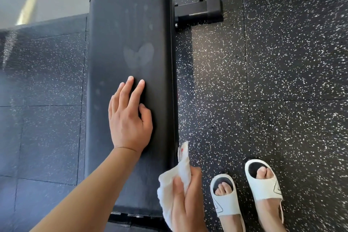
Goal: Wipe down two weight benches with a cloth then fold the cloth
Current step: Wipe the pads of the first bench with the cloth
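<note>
A black padded weight bench (130, 47) runs away from me through the middle of the head view. A pale handprint mark shows on its pad farther up. My left hand (130, 117) rests flat on the pad with straight fingers. My right hand (185, 201) grips a crumpled white cloth (177, 177) just off the bench's right side, near its close end.
The black metal foot of the bench (199, 12) with a small wheel juts out to the right. Black speckled rubber floor tiles (263, 81) lie all around. My feet in white slides (244, 190) stand right of the bench. A grey floor strip lies at the far top.
</note>
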The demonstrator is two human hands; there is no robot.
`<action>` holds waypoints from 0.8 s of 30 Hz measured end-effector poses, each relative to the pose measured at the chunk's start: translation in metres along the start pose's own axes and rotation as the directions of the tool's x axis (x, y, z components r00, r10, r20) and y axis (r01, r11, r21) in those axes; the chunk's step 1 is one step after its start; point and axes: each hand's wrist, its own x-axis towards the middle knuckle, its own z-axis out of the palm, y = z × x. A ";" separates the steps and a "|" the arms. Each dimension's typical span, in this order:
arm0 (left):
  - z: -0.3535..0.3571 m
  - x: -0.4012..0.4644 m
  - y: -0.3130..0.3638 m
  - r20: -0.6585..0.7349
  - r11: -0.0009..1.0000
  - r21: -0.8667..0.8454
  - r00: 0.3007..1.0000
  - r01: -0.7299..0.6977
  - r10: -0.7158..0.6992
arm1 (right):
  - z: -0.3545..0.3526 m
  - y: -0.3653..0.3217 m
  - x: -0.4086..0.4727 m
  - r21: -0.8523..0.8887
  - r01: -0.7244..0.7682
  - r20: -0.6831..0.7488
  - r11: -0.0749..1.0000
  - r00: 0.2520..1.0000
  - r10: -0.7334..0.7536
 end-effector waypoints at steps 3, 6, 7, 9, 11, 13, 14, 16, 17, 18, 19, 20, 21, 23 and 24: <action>0.000 0.001 0.000 0.001 1.000 -0.003 1.000 0.005 -0.005 | 0.004 -0.024 0.052 0.056 0.044 -0.051 0.997 0.998 -0.041; 0.001 0.000 -0.001 0.007 1.000 0.002 1.000 0.009 -0.009 | 0.017 -0.057 0.134 -0.058 0.115 -0.140 0.992 0.983 -0.122; 0.000 0.000 -0.001 0.008 1.000 0.000 1.000 0.010 -0.010 | 0.019 -0.066 0.162 -0.098 0.148 -0.146 0.984 0.976 -0.161; -0.001 0.001 -0.001 0.007 1.000 -0.003 1.000 0.010 -0.010 | 0.018 -0.087 0.210 -0.188 0.200 -0.118 0.962 0.967 -0.224; -0.001 0.001 -0.001 0.014 1.000 -0.005 1.000 0.010 -0.010 | 0.011 -0.106 0.241 -0.302 0.289 -0.055 0.908 0.946 -0.320; -0.001 0.000 0.000 0.024 1.000 -0.006 0.999 0.021 -0.021 | 0.009 -0.119 0.249 -0.428 0.423 0.066 0.798 0.896 -0.439; -0.001 0.000 0.000 0.020 0.999 -0.021 0.999 0.050 -0.049 | 0.008 -0.123 0.245 -0.470 0.489 0.139 0.735 0.863 -0.486; -0.004 0.000 0.001 -0.016 0.982 -0.074 0.985 0.173 -0.174 | 0.004 -0.121 0.227 -0.493 0.595 0.265 0.635 0.797 -0.543; -0.004 0.000 0.001 -0.044 0.968 -0.093 0.970 0.234 -0.239 | 0.002 -0.118 0.218 -0.492 0.640 0.314 0.590 0.762 -0.566; -0.004 0.000 0.001 -0.067 0.958 -0.097 0.958 0.270 -0.277 | 0.000 -0.115 0.212 -0.494 0.677 0.360 0.545 0.730 -0.581; -0.003 0.001 0.000 -0.080 0.954 -0.092 0.953 0.285 -0.292 | -0.002 -0.112 0.210 -0.496 0.710 0.402 0.501 0.698 -0.592; -0.001 0.001 -0.001 -0.085 0.955 -0.083 0.952 0.286 -0.293 | -0.004 -0.112 0.213 -0.488 0.742 0.445 0.460 0.664 -0.601; 0.000 0.000 -0.002 -0.088 0.956 -0.075 0.953 0.283 -0.289 | -0.005 -0.113 0.220 -0.470 0.781 0.491 0.412 0.619 -0.613; 0.000 0.000 -0.004 -0.088 0.960 -0.078 0.957 0.271 -0.277 | -0.007 -0.123 0.240 -0.405 0.868 0.588 0.288 0.488 -0.645; -0.001 0.001 -0.003 -0.086 0.961 -0.082 0.959 0.264 -0.270 | -0.006 -0.131 0.253 -0.363 0.904 0.630 0.225 0.416 -0.655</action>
